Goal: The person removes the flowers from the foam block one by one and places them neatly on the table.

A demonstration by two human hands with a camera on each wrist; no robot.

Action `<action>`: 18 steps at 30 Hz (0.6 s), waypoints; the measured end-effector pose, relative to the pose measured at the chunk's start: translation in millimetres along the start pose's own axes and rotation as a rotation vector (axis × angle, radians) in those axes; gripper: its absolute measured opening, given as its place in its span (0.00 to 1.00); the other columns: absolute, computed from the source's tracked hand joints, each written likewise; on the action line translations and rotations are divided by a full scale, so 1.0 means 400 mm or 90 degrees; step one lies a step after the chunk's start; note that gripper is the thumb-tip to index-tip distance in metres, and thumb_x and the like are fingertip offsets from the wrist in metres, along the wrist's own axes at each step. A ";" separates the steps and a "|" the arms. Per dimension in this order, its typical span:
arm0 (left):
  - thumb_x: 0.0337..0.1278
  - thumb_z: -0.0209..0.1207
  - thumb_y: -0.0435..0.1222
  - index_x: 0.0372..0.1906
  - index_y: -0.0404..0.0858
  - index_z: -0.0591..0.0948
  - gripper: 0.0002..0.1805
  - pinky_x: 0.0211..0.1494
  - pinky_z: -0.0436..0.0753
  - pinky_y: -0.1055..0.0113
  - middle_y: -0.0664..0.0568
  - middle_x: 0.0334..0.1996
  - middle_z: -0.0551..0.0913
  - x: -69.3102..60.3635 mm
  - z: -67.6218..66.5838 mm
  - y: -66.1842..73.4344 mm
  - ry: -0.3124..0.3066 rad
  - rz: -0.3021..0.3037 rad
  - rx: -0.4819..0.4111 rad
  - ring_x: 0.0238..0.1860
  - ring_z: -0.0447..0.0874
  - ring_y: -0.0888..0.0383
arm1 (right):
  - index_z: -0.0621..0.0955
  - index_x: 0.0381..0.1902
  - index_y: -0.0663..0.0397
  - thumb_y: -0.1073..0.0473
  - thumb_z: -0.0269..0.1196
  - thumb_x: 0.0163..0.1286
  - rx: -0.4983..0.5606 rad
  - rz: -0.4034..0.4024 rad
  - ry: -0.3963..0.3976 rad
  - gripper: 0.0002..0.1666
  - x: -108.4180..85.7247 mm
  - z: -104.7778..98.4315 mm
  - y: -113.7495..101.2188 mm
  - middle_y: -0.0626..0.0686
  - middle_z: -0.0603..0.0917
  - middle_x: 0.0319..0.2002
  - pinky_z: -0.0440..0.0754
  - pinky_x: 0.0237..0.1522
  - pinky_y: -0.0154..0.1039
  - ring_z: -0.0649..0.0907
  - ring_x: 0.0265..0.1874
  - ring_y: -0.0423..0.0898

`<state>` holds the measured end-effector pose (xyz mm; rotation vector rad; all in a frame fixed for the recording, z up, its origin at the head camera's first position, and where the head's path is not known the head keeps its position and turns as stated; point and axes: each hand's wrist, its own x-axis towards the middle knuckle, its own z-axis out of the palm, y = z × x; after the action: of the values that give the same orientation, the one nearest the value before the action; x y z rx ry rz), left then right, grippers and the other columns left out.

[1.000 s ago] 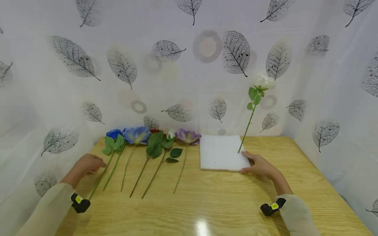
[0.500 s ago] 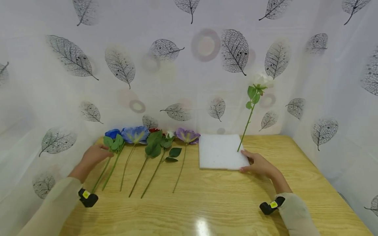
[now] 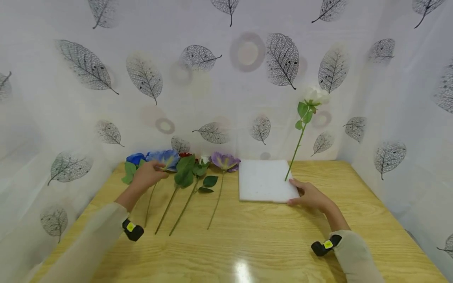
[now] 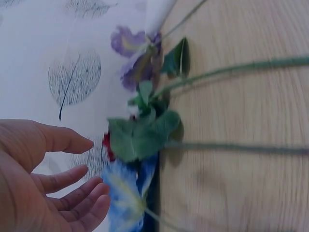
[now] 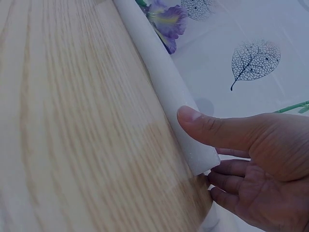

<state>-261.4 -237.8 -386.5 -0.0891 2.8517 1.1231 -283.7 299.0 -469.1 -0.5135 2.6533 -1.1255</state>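
My left hand [image 3: 148, 173] is over the light blue flower [image 3: 164, 159], its fingers loosely bent with nothing between them. In the left wrist view the fingers are beside that flower's petals [image 4: 123, 195]; contact cannot be told. Partly behind the hand lies a dark blue flower [image 3: 136, 158]. My right hand [image 3: 311, 196] holds the white foam board [image 3: 265, 181] at its right front corner. In the right wrist view the thumb presses the board's front edge [image 5: 164, 82] and the other fingers lie round its end. A white rose [image 3: 313, 98] stands tilted in the board's right side.
Several artificial flowers lie in a row along the back of the wooden table [image 3: 212, 251], stems toward me. Among them are a red flower [image 3: 185, 155], a small white flower [image 3: 204, 160] and a purple flower [image 3: 225, 162]. A leaf-printed white curtain [image 3: 212, 98] hangs behind and at the sides.
My left hand has moved right and away from me, from the leftmost stem past the dark blue flower to the light blue one. The right hand and foam board have stayed in place.
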 end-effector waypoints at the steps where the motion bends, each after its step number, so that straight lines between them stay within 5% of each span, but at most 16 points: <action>1: 0.67 0.61 0.40 0.68 0.30 0.73 0.29 0.55 0.83 0.44 0.29 0.62 0.77 0.004 0.011 0.012 -0.002 0.008 -0.006 0.59 0.79 0.34 | 0.59 0.76 0.72 0.55 0.77 0.60 0.002 -0.001 -0.001 0.57 0.001 0.001 0.000 0.74 0.56 0.76 0.58 0.75 0.67 0.55 0.76 0.72; 11: 0.67 0.62 0.37 0.62 0.36 0.79 0.21 0.54 0.84 0.49 0.38 0.55 0.83 0.054 0.145 0.164 0.010 0.087 -0.069 0.55 0.82 0.42 | 0.59 0.76 0.72 0.56 0.77 0.60 0.011 -0.003 -0.001 0.57 0.002 -0.001 0.009 0.74 0.56 0.76 0.58 0.75 0.67 0.55 0.76 0.72; 18: 0.67 0.61 0.34 0.63 0.35 0.79 0.21 0.55 0.85 0.50 0.38 0.56 0.82 0.098 0.231 0.253 -0.033 0.142 -0.174 0.57 0.81 0.43 | 0.58 0.76 0.72 0.54 0.77 0.60 0.002 0.000 0.000 0.58 0.004 0.001 0.009 0.74 0.56 0.76 0.58 0.75 0.66 0.56 0.76 0.72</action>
<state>-304.1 -101.7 -388.7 0.2442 2.6969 1.5273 -285.9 300.3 -472.3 -0.5144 2.6510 -1.1285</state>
